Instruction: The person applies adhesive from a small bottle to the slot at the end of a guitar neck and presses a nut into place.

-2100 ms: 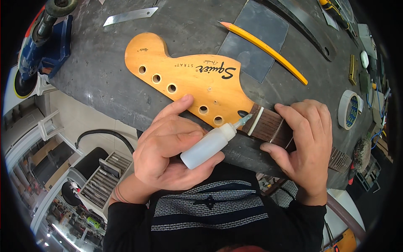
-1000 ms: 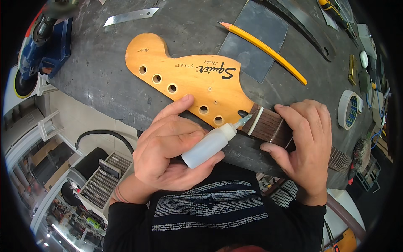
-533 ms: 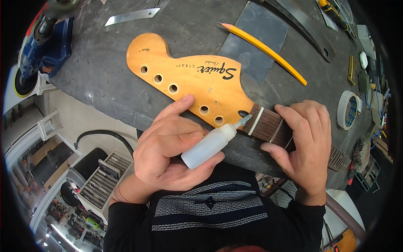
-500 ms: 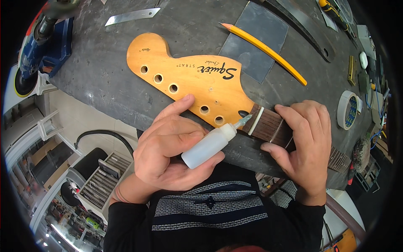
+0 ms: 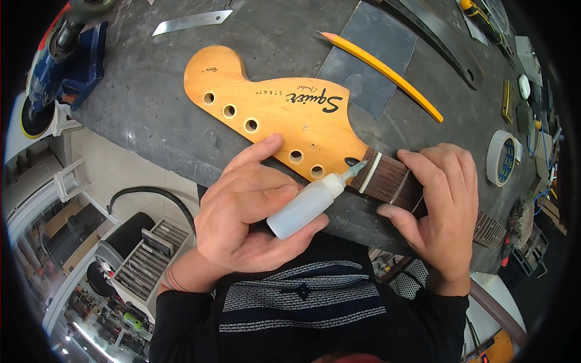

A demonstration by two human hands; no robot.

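Observation:
A guitar neck [image 5: 266,100] lies across the dark worktop, its amber wooden headstock to the left with a row of several round holes. A white nut [image 5: 370,173] sits between the headstock and the dark fretboard [image 5: 385,180]. My left hand [image 5: 245,212] grips a small translucent squeeze bottle [image 5: 305,209], its index fingertip resting on the headstock edge. The bottle's narrow tip reaches the fretboard end beside the nut, near the dark oval truss rod opening [image 5: 351,162]. My right hand [image 5: 439,202] wraps around the neck just past the nut, thumb on the near side.
A yellow pencil [image 5: 387,75] lies over a dark sheet of sandpaper [image 5: 363,57] beyond the headstock. Farther left is a loose blade [image 5: 192,23]. A tape roll [image 5: 502,158] stands at the right, and a blue vise-like tool [image 5: 82,66] at the left edge.
The bottle and my left hand have shifted slightly to the right, the tip now closer to the nut. My right hand keeps its grip on the neck.

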